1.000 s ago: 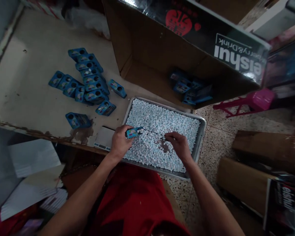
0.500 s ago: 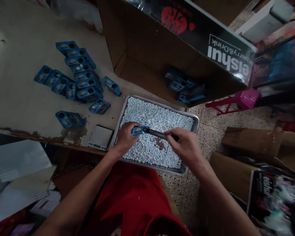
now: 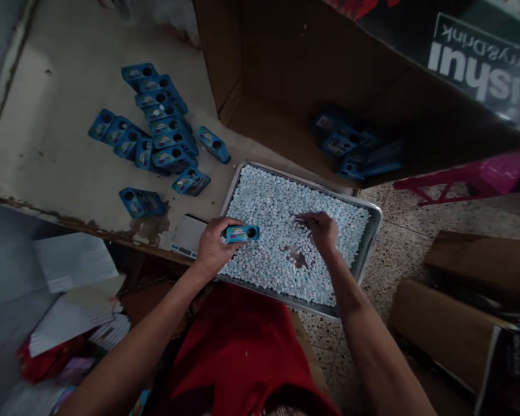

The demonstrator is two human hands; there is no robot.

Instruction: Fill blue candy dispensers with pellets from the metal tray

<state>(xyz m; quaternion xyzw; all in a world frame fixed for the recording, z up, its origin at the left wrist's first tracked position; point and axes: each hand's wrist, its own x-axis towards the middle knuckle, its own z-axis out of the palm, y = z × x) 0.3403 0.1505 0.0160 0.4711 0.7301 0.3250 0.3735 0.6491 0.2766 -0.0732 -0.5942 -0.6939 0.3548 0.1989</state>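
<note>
We see pale blue and white pellets (image 3: pixel 268 199) in a silver-grey tray (image 3: pixel 366 248), blue printed packs (image 3: pixel 173 126) at left, a magenta stool (image 3: pixel 498 173) far right, speckled floor tiles (image 3: pixel 405 225), and red cloth (image 3: pixel 242 346) near us.

there are two hands (image 3: pixel 214 245), one tray (image 3: pixel 367 254), one scale (image 3: pixel 188 234).

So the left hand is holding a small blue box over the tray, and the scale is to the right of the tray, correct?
Not quite: the scale is to the left of the tray, as the head view shows. The left hand does hold a small blue box over the tray.
</note>
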